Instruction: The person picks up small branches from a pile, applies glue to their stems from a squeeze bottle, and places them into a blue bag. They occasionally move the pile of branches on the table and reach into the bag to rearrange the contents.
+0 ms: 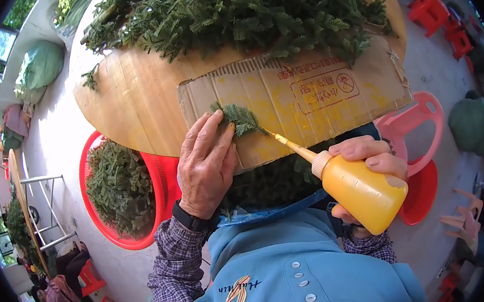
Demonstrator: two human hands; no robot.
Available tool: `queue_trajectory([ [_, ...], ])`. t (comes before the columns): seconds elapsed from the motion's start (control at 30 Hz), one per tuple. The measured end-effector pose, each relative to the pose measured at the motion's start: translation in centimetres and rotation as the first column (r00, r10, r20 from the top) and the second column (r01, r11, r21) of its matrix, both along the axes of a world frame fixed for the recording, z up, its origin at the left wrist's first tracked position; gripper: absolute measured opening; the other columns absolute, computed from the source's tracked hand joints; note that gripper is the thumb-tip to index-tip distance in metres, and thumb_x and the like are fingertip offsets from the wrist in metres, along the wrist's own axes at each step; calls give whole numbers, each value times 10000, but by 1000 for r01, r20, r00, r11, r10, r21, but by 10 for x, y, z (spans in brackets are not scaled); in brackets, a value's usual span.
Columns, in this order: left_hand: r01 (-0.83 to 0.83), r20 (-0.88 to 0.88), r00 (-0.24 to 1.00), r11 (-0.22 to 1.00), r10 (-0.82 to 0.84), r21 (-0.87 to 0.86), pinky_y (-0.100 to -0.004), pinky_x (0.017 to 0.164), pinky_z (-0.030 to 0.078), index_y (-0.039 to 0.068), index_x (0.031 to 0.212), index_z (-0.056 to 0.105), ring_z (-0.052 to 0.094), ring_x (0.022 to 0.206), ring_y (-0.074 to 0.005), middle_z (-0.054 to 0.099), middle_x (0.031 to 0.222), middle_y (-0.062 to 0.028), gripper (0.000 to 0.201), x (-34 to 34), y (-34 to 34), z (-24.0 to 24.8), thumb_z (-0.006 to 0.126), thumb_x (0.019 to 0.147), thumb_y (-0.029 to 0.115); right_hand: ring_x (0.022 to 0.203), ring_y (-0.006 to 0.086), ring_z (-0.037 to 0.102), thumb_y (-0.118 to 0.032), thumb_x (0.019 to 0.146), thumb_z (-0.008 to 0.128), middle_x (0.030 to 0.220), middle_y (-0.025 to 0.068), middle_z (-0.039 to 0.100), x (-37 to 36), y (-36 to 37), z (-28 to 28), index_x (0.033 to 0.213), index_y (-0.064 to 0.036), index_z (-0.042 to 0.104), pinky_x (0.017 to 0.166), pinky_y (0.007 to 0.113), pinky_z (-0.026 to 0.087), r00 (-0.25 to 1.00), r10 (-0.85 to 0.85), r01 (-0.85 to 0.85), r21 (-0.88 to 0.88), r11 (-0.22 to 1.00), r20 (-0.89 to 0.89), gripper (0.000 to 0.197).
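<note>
Pale flooring is spreading out around you, with red stools point(430, 11) standing at the far right and a pink chair point(418, 119) sitting close on your right. Your round wooden surface point(133, 97) is filling the middle of the view, and a big heap of green fronds point(241, 13) is lying across its far half. A sheet of cardboard point(306, 96), smeared with yellow, is lying on the near edge of the surface, just below the heap and touching it. To your left, below the surface's edge, a red basket point(158, 175) is sitting on the floor, holding more fronds. Green sacks point(39, 65) are leaning at the far left.

Your left hand point(205, 163) is resting flat on the cardboard, its fingertips pressing down on a small sprig point(240, 118) and pinning it there rather than gripping it. Your right hand point(369, 157) is clenching around a yellow squeeze bottle point(360, 189), which is tilting down to the left. Its thin nozzle point(290, 145) is pointing toward the sprig's stem, with the tip coming just beside the stem's lower end on the cardboard; you cannot tell whether it is touching. A dark watch point(192, 218) is sitting on your left wrist, above a checked sleeve.
</note>
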State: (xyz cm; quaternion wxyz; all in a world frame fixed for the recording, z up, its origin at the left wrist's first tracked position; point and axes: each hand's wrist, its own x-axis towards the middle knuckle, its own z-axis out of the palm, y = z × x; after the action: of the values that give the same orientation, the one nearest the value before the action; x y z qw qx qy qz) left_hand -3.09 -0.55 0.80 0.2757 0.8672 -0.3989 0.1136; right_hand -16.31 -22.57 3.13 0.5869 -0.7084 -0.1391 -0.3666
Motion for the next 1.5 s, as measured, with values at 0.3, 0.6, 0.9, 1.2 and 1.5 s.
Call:
queue_trajectory([
  [0.3,-25,20,999,998,26,-65,-434,1015,494,27,1113,709,579,1216,-361,617,1295,-174,291,-1,-2,-9,674,825,19,996,331,636,-243,764,877,1164,188,576,22,4,6,1210,-87,406,847,439,576,996,46,-45,-19,999,71,668],
  [0.6,-26,-15,1000,997,25,-76,-441,1033,477,11,1130,702,566,1232,-369,612,1306,-182,285,-1,-1,-9,650,850,3,1033,329,638,-232,761,880,1172,190,585,42,11,-7,1212,-90,403,880,455,567,996,90,-90,-42,995,12,672],
  [0.9,-21,-21,1000,997,20,-72,-437,1041,474,14,1125,707,563,1248,-363,620,1303,-175,283,-2,-1,-10,647,849,0,1015,328,645,-245,754,885,1148,179,597,33,7,-1,1184,-99,412,881,452,563,997,68,-70,-67,995,-31,656],
  [1.2,-13,21,1000,998,14,-60,-427,1018,496,57,1112,718,577,1236,-340,623,1310,-147,307,1,-1,-13,672,810,22,998,325,646,-277,759,881,1137,167,601,22,1,-5,1172,-107,406,874,442,555,1000,24,-23,6,1000,-16,652],
  [1.5,-24,11,1000,999,25,-30,-434,1024,487,49,1092,722,584,1227,-340,637,1290,-148,271,-1,-3,-6,685,824,50,995,327,645,-304,763,877,1138,168,598,12,-8,-10,1184,-110,395,881,449,560,1000,0,-1,-12,1000,-31,669],
])
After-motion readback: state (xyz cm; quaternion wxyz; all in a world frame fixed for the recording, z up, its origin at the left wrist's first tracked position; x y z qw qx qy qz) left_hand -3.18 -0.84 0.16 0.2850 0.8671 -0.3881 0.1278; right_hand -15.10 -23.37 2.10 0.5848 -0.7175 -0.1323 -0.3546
